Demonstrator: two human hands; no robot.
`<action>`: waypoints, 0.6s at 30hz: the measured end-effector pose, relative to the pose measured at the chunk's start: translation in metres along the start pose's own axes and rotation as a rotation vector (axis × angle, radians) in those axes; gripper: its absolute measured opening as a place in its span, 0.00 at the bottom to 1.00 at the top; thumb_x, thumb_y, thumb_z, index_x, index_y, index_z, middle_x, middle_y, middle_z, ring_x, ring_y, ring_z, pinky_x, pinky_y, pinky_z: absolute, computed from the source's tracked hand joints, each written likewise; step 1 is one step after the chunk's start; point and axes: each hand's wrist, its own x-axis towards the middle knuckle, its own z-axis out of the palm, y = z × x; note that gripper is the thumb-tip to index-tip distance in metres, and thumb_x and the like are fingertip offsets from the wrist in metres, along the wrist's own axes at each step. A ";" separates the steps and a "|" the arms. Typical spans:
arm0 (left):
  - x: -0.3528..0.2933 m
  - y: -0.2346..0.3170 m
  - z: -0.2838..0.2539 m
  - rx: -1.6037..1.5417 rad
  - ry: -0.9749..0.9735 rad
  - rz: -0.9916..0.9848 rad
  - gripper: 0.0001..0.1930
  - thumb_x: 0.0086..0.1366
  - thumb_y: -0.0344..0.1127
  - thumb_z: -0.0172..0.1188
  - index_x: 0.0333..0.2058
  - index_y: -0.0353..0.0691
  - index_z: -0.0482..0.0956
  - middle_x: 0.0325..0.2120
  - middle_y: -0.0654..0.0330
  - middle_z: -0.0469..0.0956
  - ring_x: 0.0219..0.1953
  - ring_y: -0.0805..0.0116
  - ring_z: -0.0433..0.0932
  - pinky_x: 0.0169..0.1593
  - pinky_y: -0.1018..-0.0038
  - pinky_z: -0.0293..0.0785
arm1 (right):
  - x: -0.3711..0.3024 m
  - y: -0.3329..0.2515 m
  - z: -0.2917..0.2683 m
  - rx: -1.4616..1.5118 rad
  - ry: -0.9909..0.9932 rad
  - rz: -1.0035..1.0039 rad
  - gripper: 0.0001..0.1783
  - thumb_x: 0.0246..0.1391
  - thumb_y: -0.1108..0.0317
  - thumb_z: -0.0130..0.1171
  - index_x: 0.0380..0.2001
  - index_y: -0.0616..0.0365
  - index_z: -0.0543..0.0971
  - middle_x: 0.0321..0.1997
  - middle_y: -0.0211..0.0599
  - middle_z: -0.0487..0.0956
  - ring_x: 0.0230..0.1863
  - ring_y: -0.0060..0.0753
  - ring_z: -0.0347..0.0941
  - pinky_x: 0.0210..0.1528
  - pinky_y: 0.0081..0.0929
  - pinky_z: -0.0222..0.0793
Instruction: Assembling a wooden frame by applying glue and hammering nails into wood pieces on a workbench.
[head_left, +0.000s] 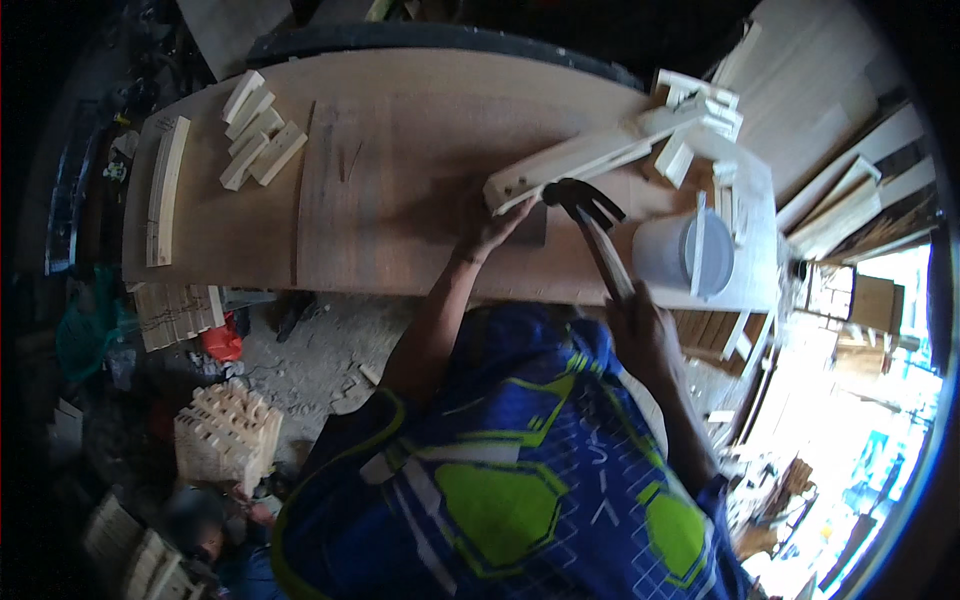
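Observation:
My right hand [642,318] is closed round the wooden handle of a claw hammer [606,256]. The black hammer head is up by the near end of a long pale wooden piece [575,160]; I cannot tell whether they touch. My left hand [495,230] grips this end from the near side, its fingers partly hidden. Two dark spots, like holes, mark the wood there. The piece slants away to the far right, its other end among a stack of short wooden blocks [706,112]. Beneath it lies a wooden worktable [400,240].
A white bucket [660,250] stands at the table's right. Several short blocks [262,135] and some long strips [167,190] lie at the left. Below left are a stack of cut wood [228,435] and another person [205,530]. Boards [840,210] lean at the right.

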 end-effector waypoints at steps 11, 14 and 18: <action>-0.001 0.005 -0.004 0.068 0.035 0.045 0.20 0.56 0.42 0.74 0.43 0.37 0.82 0.39 0.57 0.84 0.41 0.67 0.85 0.43 0.69 0.82 | -0.022 0.078 -0.031 0.214 0.475 -0.546 0.10 0.60 0.63 0.55 0.36 0.60 0.71 0.23 0.39 0.69 0.20 0.40 0.66 0.25 0.36 0.65; -0.010 -0.001 -0.010 0.121 0.045 -0.014 0.20 0.56 0.41 0.74 0.43 0.37 0.81 0.41 0.57 0.84 0.42 0.68 0.84 0.43 0.69 0.82 | -0.001 0.041 0.024 -0.064 0.171 -0.231 0.11 0.59 0.65 0.58 0.37 0.60 0.70 0.21 0.49 0.74 0.22 0.57 0.71 0.23 0.46 0.66; 0.000 0.015 0.005 0.078 0.050 0.066 0.21 0.58 0.40 0.73 0.45 0.36 0.79 0.38 0.58 0.84 0.41 0.69 0.84 0.43 0.71 0.82 | -0.010 0.104 0.028 -0.100 0.119 0.100 0.14 0.62 0.59 0.56 0.35 0.58 0.68 0.24 0.57 0.79 0.29 0.67 0.77 0.28 0.56 0.70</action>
